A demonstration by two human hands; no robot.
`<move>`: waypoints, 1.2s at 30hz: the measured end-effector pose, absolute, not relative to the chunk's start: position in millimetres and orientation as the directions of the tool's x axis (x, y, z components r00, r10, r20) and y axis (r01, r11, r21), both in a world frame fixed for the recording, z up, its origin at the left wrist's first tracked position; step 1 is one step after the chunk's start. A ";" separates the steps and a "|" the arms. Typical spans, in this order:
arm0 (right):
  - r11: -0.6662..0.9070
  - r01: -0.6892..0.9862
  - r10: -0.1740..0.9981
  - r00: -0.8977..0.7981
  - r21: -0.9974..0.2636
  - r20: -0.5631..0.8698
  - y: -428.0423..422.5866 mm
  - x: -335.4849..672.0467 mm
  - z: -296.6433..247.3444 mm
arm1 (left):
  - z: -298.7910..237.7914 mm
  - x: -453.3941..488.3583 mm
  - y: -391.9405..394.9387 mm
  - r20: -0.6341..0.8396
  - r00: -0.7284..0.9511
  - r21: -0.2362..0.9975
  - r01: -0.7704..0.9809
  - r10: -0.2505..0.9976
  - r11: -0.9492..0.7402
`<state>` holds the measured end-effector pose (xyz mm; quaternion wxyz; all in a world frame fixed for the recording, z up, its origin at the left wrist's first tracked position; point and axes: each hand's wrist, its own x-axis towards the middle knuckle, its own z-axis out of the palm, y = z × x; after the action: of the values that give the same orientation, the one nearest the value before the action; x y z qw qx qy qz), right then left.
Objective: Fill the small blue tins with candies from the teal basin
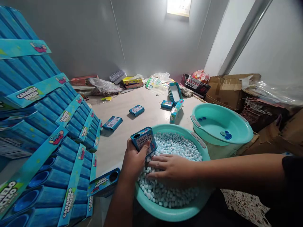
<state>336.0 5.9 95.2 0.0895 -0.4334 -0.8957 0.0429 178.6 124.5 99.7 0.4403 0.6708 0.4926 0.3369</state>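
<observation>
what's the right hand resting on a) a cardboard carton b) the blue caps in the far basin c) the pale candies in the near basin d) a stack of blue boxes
c: the right hand lies flat on the pale candies filling the near basin, while the left hand holds a small blue box at its edge.

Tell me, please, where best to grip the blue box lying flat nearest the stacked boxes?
Probably grip the blue box across its two long narrow edges, coming from above: it lies flat on the table, label up, with free space all round.
</observation>
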 end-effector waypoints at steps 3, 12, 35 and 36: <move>0.596 0.796 0.803 -0.585 -0.106 0.115 15.4 352.5 90.0 | 103.0 178.7 121.2 0.077 0.316 0.952 0.258 0.946 -0.164; 0.599 0.739 0.799 -0.577 -0.307 0.171 41.5 396.6 93.2 | 113.3 180.5 112.4 0.087 0.322 0.959 0.229 0.943 -0.167; -0.394 0.305 0.915 0.037 -0.867 -0.403 39.5 370.9 97.2 | 98.3 198.9 110.4 0.133 0.399 0.969 0.139 0.907 -0.203; -0.419 0.267 0.905 0.041 -0.868 -0.424 40.0 368.2 97.6 | 99.6 199.3 109.9 0.130 0.403 0.966 0.155 0.906 -0.207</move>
<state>368.2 40.0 97.6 0.3014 -0.6555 -0.4471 0.5288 199.3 109.9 99.6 0.4931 0.6772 0.3916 0.3807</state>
